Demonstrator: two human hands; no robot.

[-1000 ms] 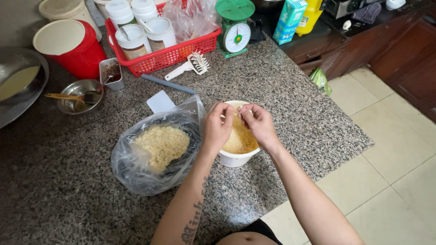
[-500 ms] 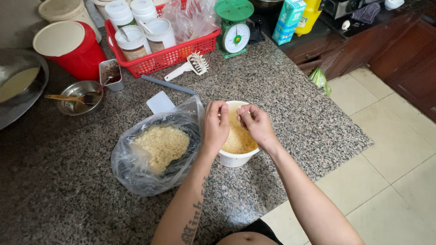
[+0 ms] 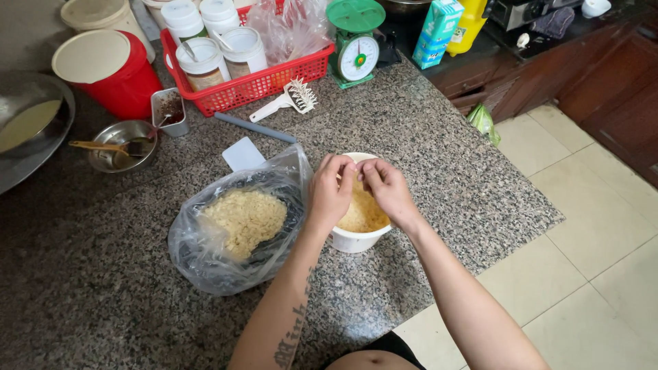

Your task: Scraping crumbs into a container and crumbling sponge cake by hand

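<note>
I see left hand [image 3: 330, 194] and right hand [image 3: 385, 190] together, fingertips pinched over white bowl [image 3: 356, 240] | crumb bag [image 3: 233, 229] just beside | granite worktop [image 3: 425, 157].

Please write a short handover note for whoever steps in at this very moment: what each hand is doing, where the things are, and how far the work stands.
Left hand and right hand: both over the white bowl, fingertips pinched together; whether they grip anything I cannot tell.
Things: the bowl stands on the granite counter, with yellow crumbly food inside. Left of it, touching or nearly so, an open clear plastic bag holds more of the pale crumbs.
Done: some crumbs are in the bowl.
Left: the bag is far from empty, and the bowl is not yet full.
</note>
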